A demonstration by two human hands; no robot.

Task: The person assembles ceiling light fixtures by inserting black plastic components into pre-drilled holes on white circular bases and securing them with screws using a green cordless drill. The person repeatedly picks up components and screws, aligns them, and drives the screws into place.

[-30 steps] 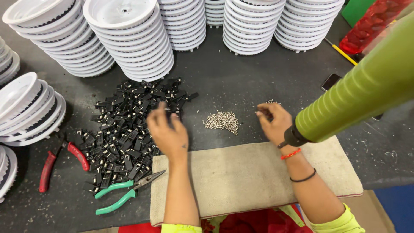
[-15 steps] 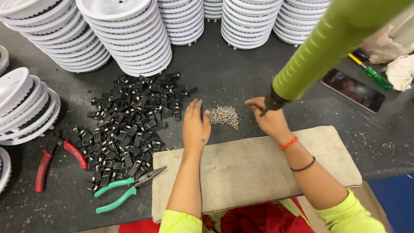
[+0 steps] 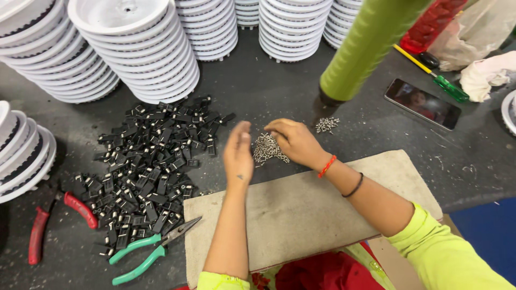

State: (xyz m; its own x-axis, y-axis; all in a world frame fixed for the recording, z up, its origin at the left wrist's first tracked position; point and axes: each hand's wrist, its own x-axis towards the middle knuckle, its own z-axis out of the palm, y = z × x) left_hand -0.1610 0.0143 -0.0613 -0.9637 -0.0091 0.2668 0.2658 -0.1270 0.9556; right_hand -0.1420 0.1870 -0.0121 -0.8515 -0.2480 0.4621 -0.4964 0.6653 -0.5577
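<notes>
Here the small pile of silver metal screws (image 3: 267, 149) is best gathered gently between the open left hand (image 3: 238, 154) and the loosely cupped right hand (image 3: 294, 143), so none are scattered over the dark grey tabletop (image 3: 269, 91)

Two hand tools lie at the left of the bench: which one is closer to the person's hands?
The green-handled pliers, lying beside the pad's left edge below the black parts pile. The red-handled pliers lie farther left, near the bench edge.

Heap of small silver screws (image 3: 267, 149), loose on dark tabletop (a smaller cluster (image 3: 327, 124) lies near)
</notes>
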